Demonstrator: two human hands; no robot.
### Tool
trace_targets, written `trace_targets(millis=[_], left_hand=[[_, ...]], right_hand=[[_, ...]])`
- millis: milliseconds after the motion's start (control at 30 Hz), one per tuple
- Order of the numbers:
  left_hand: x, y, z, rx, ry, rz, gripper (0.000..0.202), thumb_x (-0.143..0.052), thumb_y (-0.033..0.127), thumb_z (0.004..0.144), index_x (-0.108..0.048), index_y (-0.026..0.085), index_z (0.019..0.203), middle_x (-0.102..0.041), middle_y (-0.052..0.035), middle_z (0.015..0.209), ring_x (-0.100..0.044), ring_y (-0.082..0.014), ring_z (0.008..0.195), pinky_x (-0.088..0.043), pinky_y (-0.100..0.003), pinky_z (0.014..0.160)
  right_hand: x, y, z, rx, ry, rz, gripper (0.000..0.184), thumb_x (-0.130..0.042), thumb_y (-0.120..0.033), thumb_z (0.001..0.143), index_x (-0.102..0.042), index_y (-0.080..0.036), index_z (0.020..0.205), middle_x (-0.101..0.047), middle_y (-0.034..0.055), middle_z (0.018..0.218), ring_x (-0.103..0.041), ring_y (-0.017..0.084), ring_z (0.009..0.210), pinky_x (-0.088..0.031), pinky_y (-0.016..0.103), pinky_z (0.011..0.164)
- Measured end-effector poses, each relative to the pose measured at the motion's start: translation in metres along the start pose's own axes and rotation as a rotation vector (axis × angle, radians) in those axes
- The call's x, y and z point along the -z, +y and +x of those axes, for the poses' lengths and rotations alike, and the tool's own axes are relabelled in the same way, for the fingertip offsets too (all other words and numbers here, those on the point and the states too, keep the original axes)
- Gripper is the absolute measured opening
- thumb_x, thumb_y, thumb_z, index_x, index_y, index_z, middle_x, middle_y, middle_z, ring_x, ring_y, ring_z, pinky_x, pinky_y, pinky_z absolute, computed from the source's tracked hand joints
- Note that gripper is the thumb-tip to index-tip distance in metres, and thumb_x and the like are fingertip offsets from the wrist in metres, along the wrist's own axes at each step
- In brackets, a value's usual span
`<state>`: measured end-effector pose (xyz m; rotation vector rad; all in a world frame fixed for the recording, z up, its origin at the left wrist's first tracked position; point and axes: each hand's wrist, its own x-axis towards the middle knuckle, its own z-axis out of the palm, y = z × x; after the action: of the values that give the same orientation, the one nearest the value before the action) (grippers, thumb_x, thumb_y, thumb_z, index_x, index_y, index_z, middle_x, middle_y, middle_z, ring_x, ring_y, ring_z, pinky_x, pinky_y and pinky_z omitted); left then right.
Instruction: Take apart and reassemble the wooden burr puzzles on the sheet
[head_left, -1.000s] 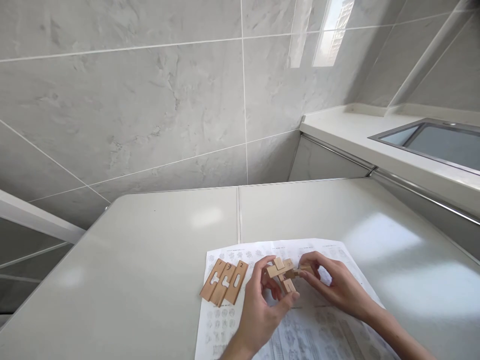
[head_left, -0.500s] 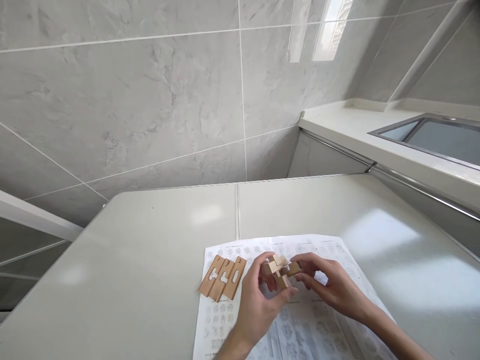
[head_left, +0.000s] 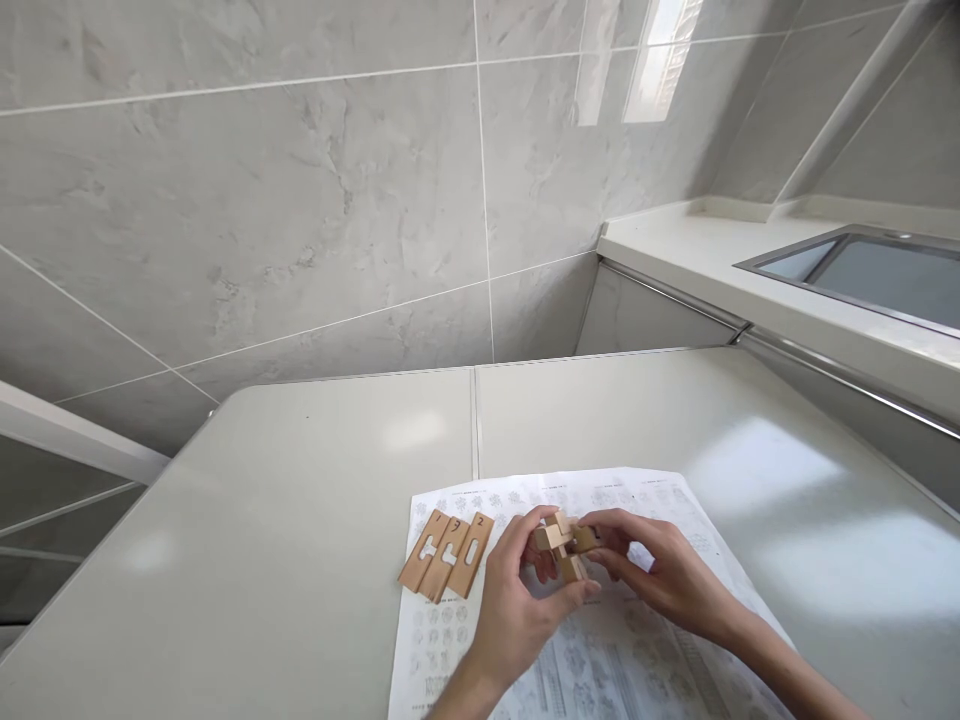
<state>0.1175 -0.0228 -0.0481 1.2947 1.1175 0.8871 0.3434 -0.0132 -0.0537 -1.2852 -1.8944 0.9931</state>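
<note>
A small cluster of interlocked wooden puzzle pieces is held just above a printed instruction sheet. My left hand pinches the cluster from the left and below with thumb and fingers. My right hand grips it from the right with its fingertips. Three flat notched wooden pieces, marked with numbers, lie side by side on the sheet's upper left corner, just left of my left hand.
The sheet lies on a pale grey table with a seam down its middle. Grey tiled wall stands behind. A white counter with a steel sink runs along the right, higher than the table.
The puzzle cluster has been turned and pressed closer together between both hands. The hands stay at about the same spot over the sheet. The three flat pieces have not moved.
</note>
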Motion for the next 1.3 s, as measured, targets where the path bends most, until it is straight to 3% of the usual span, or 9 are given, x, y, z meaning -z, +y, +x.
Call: trace_targets(millis=[333, 1300], left_hand=[[0.001, -0.001, 0.001, -0.018, 0.025, 0.021, 0.071, -0.097, 0.059, 0.077, -0.072, 0.032, 0.137, -0.065, -0.0064, 0.111, -0.062, -0.0252, 0.096, -0.057, -0.035, 0.087], [0.000, 0.008, -0.001, -0.064, 0.079, 0.100, 0.068, -0.095, 0.061, 0.077, -0.073, 0.027, 0.131, -0.073, -0.0070, 0.111, -0.067, -0.0271, 0.097, -0.057, -0.034, 0.080]], right_hand=[[-0.005, 0.005, -0.002, -0.001, 0.037, -0.014, 0.018, -0.062, -0.035, 0.108, -0.074, -0.027, 0.118, -0.074, 0.0019, 0.082, -0.064, 0.020, 0.071, -0.048, 0.027, 0.057], [-0.010, 0.004, -0.002, 0.000, 0.052, -0.062, 0.025, -0.059, -0.045, 0.111, -0.075, -0.027, 0.117, -0.072, 0.0018, 0.077, -0.064, 0.020, 0.066, -0.052, 0.028, 0.057]])
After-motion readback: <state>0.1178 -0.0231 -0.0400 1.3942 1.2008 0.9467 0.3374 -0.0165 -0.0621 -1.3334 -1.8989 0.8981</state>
